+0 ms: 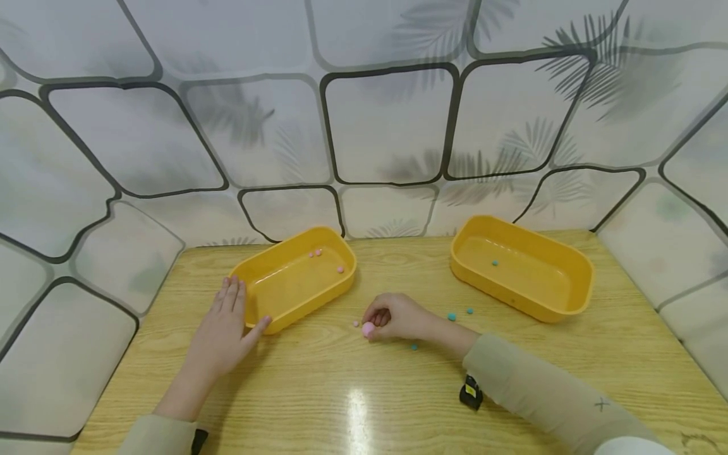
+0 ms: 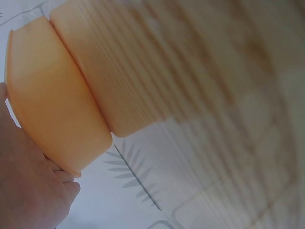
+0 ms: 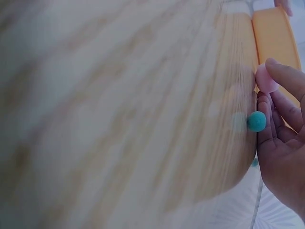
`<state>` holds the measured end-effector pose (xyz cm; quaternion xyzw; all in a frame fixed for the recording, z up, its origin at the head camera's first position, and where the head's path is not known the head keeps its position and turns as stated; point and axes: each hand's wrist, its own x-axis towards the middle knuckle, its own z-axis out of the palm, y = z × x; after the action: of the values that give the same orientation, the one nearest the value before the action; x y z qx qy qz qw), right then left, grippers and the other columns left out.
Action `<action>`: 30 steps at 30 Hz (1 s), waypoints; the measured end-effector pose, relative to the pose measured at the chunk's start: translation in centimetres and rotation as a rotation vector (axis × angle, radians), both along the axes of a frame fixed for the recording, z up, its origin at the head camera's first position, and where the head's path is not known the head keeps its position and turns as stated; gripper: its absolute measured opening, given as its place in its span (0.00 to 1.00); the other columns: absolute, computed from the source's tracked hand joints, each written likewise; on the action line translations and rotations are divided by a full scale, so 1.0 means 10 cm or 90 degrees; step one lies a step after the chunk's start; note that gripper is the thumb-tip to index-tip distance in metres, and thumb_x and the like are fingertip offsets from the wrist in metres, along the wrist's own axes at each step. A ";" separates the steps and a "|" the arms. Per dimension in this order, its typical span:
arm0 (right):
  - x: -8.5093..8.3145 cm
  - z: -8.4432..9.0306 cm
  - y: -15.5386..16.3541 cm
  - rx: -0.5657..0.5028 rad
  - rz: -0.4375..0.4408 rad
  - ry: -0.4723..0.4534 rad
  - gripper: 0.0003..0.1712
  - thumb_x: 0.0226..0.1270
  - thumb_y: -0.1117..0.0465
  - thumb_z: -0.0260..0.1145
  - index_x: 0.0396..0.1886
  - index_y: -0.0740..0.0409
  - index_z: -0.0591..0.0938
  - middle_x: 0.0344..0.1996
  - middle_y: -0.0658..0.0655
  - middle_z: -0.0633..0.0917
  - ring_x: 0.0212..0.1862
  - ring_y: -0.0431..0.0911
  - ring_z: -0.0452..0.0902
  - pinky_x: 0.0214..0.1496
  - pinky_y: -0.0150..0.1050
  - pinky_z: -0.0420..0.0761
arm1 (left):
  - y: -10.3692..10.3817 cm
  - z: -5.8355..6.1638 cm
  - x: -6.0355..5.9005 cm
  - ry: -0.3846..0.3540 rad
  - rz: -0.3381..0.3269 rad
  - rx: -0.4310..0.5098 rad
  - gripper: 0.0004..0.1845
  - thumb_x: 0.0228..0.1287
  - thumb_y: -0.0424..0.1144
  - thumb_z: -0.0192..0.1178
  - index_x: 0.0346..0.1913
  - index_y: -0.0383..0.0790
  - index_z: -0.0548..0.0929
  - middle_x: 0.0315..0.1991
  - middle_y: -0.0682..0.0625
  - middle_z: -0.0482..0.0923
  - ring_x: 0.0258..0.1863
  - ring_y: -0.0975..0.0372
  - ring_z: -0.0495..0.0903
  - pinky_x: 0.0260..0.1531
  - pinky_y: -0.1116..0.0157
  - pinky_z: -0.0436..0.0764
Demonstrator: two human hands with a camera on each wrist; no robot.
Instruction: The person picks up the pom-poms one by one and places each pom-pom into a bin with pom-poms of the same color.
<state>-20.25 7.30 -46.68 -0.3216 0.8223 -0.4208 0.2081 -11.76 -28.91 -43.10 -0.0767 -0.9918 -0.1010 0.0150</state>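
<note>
From the head camera, a glossy table [image 1: 398,404] of pale wood-grain laminate carries two smooth, rounded-rectangular yellow plastic tubs. The left tub [image 1: 335,287] holds three small pink pom-poms near its far end; the right tub [image 1: 546,306] holds one tiny teal pom-pom [image 1: 495,263] on its floor. The left hand [image 1: 224,332] lies flat and relaxed with straight fingers against the near-left corner of the left tub, the thumb along its near wall. The right hand [image 1: 395,316] rests on the table between the tubs, fingers curled, pinching a fuzzy round pink pom-pom [image 1: 368,328] at its fingertips, just in front of the left tub. A smaller pink pom-pom [image 1: 356,323] lies just beside it, and three teal ones lie scattered on the table near the right wrist. Both arms wear soft beige sleeves. Behind stands a white wall patterned with dark rounded outlines and grey palm leaves. In the left wrist view, blurred, the left hand [image 2: 28,191] touches the matte orange-yellow outer wall of the tub [image 2: 52,109], mirrored in the shiny table. In the right wrist view, also blurred, the fingertips [image 3: 281,76] of the right hand hold the pale pink pom-pom [image 3: 264,78], with a teal pom-pom [image 3: 256,121] just beside the palm.
</note>
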 end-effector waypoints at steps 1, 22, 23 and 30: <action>0.00 0.00 0.00 0.001 -0.002 -0.001 0.14 0.61 0.63 0.82 0.45 0.60 0.90 0.39 0.52 0.88 0.39 0.33 0.78 0.43 0.24 0.83 | 0.00 0.00 0.00 0.001 0.000 0.000 0.51 0.81 0.62 0.51 0.81 0.17 0.50 0.83 0.22 0.45 0.84 0.31 0.45 0.82 0.35 0.55; 0.02 0.01 -0.01 -0.016 -0.050 -0.044 0.12 0.66 0.58 0.79 0.45 0.61 0.91 0.36 0.52 0.89 0.36 0.35 0.79 0.40 0.26 0.83 | -0.01 0.00 0.01 0.013 -0.004 0.004 0.51 0.82 0.62 0.50 0.80 0.16 0.51 0.82 0.22 0.46 0.84 0.31 0.46 0.82 0.35 0.55; 0.02 0.02 -0.02 -0.017 -0.053 -0.046 0.12 0.66 0.59 0.79 0.45 0.61 0.92 0.36 0.52 0.89 0.36 0.35 0.79 0.40 0.26 0.83 | -0.01 -0.01 0.02 0.017 -0.004 0.005 0.51 0.82 0.62 0.50 0.80 0.16 0.51 0.82 0.22 0.46 0.84 0.31 0.46 0.82 0.35 0.55; -0.01 0.06 -0.04 -0.023 -0.064 -0.046 0.13 0.64 0.60 0.80 0.44 0.62 0.92 0.35 0.53 0.89 0.36 0.36 0.80 0.39 0.27 0.83 | -0.01 -0.01 0.00 0.016 -0.002 0.004 0.51 0.82 0.63 0.50 0.80 0.17 0.51 0.83 0.22 0.46 0.84 0.31 0.46 0.81 0.35 0.56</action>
<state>-20.39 6.94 -46.04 -0.2683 0.8215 -0.4569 0.2106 -11.72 -29.01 -43.20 -0.0792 -0.9912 -0.1028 0.0275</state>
